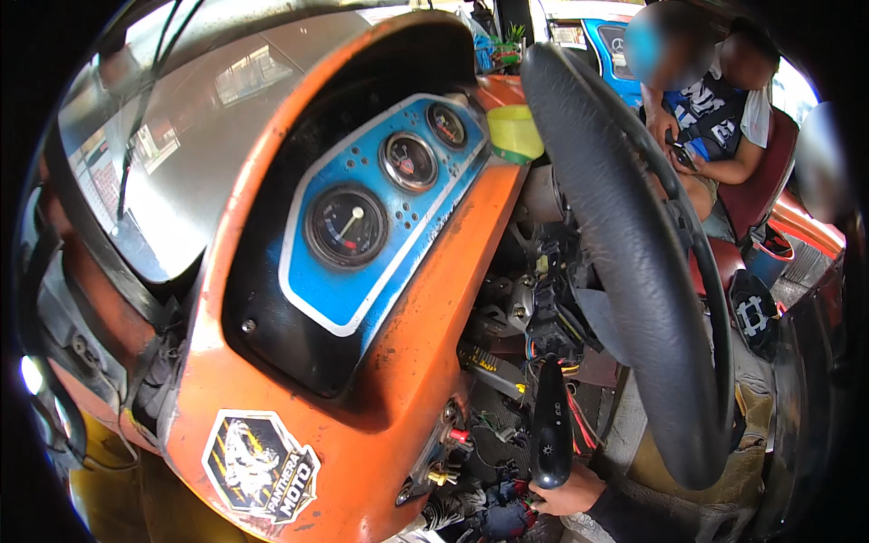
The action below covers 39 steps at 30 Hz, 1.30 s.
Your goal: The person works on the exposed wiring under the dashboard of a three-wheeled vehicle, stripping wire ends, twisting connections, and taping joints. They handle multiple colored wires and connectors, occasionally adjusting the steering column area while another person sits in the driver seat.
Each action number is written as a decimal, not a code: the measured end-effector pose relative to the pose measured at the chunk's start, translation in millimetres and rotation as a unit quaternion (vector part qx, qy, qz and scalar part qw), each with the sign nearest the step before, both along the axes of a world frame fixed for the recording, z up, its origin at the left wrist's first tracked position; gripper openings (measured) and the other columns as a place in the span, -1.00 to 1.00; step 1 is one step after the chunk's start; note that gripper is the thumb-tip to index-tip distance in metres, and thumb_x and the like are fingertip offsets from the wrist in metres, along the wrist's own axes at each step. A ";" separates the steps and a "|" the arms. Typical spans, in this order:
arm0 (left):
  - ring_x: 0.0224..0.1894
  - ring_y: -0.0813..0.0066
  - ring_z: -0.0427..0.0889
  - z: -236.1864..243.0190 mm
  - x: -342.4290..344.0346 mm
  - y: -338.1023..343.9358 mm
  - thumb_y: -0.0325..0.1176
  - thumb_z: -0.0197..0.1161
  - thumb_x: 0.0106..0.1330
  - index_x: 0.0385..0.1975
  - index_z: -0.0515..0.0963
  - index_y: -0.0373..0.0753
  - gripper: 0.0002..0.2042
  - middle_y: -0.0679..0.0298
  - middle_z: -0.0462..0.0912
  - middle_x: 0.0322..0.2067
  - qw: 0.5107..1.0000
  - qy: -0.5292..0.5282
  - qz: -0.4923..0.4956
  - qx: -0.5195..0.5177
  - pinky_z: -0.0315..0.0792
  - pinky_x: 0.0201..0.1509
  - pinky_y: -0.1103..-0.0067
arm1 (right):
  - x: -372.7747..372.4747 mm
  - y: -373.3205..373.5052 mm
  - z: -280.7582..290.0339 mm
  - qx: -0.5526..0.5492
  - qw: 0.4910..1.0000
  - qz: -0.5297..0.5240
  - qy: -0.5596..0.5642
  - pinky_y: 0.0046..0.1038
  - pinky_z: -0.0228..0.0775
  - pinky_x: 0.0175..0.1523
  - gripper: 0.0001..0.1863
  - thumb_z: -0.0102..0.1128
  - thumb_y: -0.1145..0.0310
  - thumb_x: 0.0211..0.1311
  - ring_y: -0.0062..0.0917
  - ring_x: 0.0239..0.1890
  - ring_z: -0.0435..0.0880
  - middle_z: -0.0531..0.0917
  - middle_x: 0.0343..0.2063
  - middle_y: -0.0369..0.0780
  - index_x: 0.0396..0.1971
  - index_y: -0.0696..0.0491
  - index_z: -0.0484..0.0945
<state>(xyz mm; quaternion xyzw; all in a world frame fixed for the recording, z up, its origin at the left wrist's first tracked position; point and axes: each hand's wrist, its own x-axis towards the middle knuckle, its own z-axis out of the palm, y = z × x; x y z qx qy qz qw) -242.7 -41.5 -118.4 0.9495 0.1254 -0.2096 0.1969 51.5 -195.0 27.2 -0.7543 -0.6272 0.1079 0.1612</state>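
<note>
My right hand (572, 494) comes in at the lower edge with a dark sleeve (634, 518) behind it. Its fingers are drawn together beside a dark cluster of wiring with red bits (509, 518); what they pinch is too small and partly hidden to name. Just above the fingers hangs a black stalk lever (550, 425) with a rounded end. It leads up to the uncovered steering column (554, 312), where loose coloured wires show. A black steering wheel (625, 244) stands tilted over the column. My left hand is out of sight.
An orange dashboard (425, 362) fills the middle, with a blue gauge panel (317, 294) and several switches (444, 452). On it stands a yellow-green cup (514, 134). At the far right a seated person (711, 127) holds a dark object. The windshield (217, 118) lies left.
</note>
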 end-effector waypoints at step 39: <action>0.05 0.06 0.67 25.8 10.9 -5.8 -0.30 0.27 0.28 -0.08 0.72 -0.14 -0.75 0.11 0.74 -0.14 0.964 -0.266 0.001 0.017 0.36 0.42 0.12 | 13.4 -22.3 -73.2 -0.102 0.968 -0.033 0.229 0.03 0.63 0.02 -0.36 0.15 -0.19 0.43 0.04 -0.05 0.78 0.78 -0.16 0.04 0.24 0.03 0.54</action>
